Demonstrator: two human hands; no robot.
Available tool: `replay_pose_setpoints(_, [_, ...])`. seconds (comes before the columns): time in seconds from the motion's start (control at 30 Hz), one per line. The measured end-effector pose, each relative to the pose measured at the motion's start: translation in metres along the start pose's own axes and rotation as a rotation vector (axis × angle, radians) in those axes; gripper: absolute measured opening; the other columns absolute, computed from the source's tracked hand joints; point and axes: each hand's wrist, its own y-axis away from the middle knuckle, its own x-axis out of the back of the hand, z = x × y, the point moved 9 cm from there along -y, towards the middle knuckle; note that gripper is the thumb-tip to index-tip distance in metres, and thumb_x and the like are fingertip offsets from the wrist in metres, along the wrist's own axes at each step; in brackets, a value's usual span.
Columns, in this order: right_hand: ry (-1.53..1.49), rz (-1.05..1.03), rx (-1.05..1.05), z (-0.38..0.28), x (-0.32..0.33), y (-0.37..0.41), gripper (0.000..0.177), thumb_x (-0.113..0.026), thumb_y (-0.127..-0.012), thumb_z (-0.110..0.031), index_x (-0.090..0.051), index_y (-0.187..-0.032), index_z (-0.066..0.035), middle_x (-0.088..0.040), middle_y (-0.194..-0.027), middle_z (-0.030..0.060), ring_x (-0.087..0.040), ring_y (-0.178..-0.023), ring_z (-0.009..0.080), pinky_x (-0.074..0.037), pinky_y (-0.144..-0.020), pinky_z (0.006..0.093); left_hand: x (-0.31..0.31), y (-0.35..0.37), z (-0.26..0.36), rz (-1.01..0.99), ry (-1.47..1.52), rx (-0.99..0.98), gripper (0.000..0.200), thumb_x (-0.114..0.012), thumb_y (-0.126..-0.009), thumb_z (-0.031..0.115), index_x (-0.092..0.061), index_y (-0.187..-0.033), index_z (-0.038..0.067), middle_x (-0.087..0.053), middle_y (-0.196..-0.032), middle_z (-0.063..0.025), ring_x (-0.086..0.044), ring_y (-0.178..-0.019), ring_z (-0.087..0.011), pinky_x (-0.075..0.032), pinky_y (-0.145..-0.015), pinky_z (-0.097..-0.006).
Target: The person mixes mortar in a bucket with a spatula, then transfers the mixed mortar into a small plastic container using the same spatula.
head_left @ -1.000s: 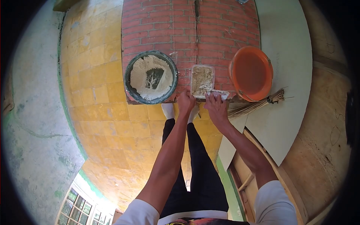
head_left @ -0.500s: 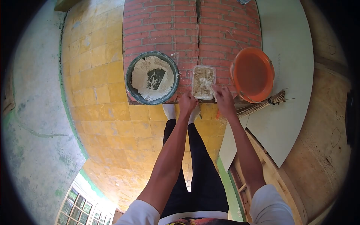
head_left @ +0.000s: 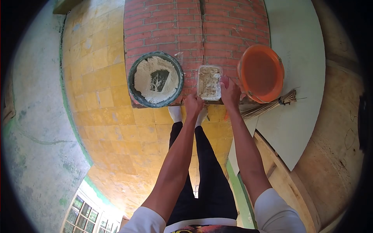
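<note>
A clear rectangular container (head_left: 209, 83) holding a lumpy pale mix sits near the front edge of the brick-patterned table. My left hand (head_left: 193, 104) is closed at its lower left corner; whatever its fingers hold is hidden. At the container's right side is my right hand (head_left: 230, 91), its fingers closed around a small reddish thing (head_left: 224, 80) too small to name. Left of the container stands a dark round basin (head_left: 134, 90) with white powder (head_left: 147, 79) heaped around a bare patch of its bottom.
An orange bucket (head_left: 262, 73) of murky liquid stands right of the container. A bundle of thin sticks (head_left: 268, 109) lies below it at the table's edge. The red brick-patterned table (head_left: 163, 33) has a dark seam. My feet are on yellow floor tiles (head_left: 136, 136).
My right hand has moved up along the container's right side, and a reddish thing now shows at its fingers. My left hand stays at the lower left corner. The view has shifted slightly.
</note>
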Motion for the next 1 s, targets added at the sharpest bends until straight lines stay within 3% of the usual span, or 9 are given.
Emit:
replay_pose_setpoints(0.07, [-0.010,0.019,0.031,0.011,0.000,0.000,0.039,-0.073,-0.091,-0.022,-0.069,-0.126,-0.006,-0.074,-0.107,0.0227,-0.069,-0.103,0.0419,-0.054,-0.089,0.0500,0.004,0.005,0.010,0.000,0.039,0.010,0.032,-0.053,-0.090,0.014,-0.076,-0.102,-0.006,-0.076,-0.074,-0.0144,-0.076,-0.068,-0.0209,-0.060,-0.069,-0.0342])
replay_pose_setpoints(0.13, [-0.019,0.034,0.063,0.009,0.003,0.001,0.040,-0.071,-0.091,-0.021,-0.069,-0.128,-0.008,-0.074,-0.105,0.0232,-0.070,-0.101,0.0432,-0.054,-0.089,0.0506,0.005,0.010,0.007,0.060,0.224,0.120,0.031,-0.054,-0.090,0.014,-0.073,-0.085,-0.010,-0.074,-0.070,-0.0188,-0.076,-0.069,-0.0300,-0.059,-0.071,-0.0409])
replay_pose_setpoints(0.23, [-0.016,0.020,0.025,0.010,0.009,0.006,0.037,-0.071,-0.090,-0.020,-0.070,-0.125,-0.007,-0.074,-0.102,0.0238,-0.070,-0.099,0.0434,-0.054,-0.088,0.0506,0.003,0.012,0.004,0.072,0.304,0.170,0.032,-0.052,-0.092,0.012,-0.073,-0.085,-0.010,-0.073,-0.066,-0.0176,-0.076,-0.067,-0.0255,-0.059,-0.069,-0.0373])
replay_pose_setpoints(0.33, [-0.078,0.067,0.081,0.007,0.017,0.011,0.034,-0.071,-0.090,-0.020,-0.072,-0.120,-0.004,-0.073,-0.100,0.0240,-0.070,-0.097,0.0432,-0.054,-0.086,0.0505,0.000,0.007,-0.002,0.048,0.324,0.148,0.031,-0.052,-0.092,0.011,-0.073,-0.087,-0.010,-0.074,-0.068,-0.0170,-0.076,-0.067,-0.0248,-0.059,-0.069,-0.0375])
replay_pose_setpoints(0.57, [-0.066,-0.003,-0.032,0.018,0.026,0.014,0.030,-0.071,-0.090,-0.021,-0.073,-0.114,-0.003,-0.073,-0.099,0.0230,-0.070,-0.097,0.0422,-0.053,-0.085,0.0496,0.012,0.016,0.018,0.039,0.250,0.099,0.030,-0.051,-0.091,0.010,-0.073,-0.088,-0.011,-0.075,-0.071,-0.0173,-0.076,-0.067,-0.0247,-0.059,-0.069,-0.0374])
replay_pose_setpoints(0.77, [-0.010,0.047,0.090,-0.021,0.031,0.022,0.031,-0.063,-0.094,-0.017,-0.070,-0.121,-0.004,-0.072,-0.109,0.0196,-0.069,-0.101,0.0399,-0.054,-0.086,0.0497,0.004,0.019,0.005,0.033,0.291,0.125,0.029,-0.052,-0.090,0.011,-0.074,-0.097,-0.008,-0.074,-0.072,-0.0188,-0.076,-0.069,-0.0279,-0.059,-0.070,-0.0414])
replay_pose_setpoints(0.87, [0.069,0.014,0.112,-0.032,0.016,0.017,0.032,-0.058,-0.096,-0.013,-0.069,-0.125,-0.004,-0.071,-0.115,0.0163,-0.070,-0.100,0.0391,-0.055,-0.086,0.0500,0.007,0.018,0.011,0.049,0.164,0.040,0.032,-0.054,-0.087,0.011,-0.074,-0.108,-0.003,-0.073,-0.074,-0.0213,-0.074,-0.073,-0.0369,-0.058,-0.072,-0.0474])
replay_pose_setpoints(0.93, [0.118,-0.006,0.105,-0.037,0.009,0.016,0.033,-0.056,-0.097,-0.011,-0.069,-0.127,-0.004,-0.071,-0.116,0.0146,-0.070,-0.099,0.0389,-0.056,-0.085,0.0499,0.019,0.021,0.027,0.183,-0.044,-0.096,0.041,-0.055,-0.082,0.011,-0.072,-0.119,0.001,-0.070,-0.075,-0.0234,-0.070,-0.076,-0.0447,-0.055,-0.074,-0.0528])
replay_pose_setpoints(1.0, [0.165,0.026,0.106,-0.040,0.009,0.017,0.035,-0.055,-0.096,-0.009,-0.068,-0.128,-0.005,-0.071,-0.118,0.0138,-0.071,-0.096,0.0392,-0.057,-0.084,0.0494,0.021,0.020,0.029,0.151,-0.120,-0.114,0.046,-0.057,-0.081,0.010,-0.068,-0.125,0.003,-0.071,-0.081,-0.0247,-0.071,-0.077,-0.0445,-0.056,-0.075,-0.0522])
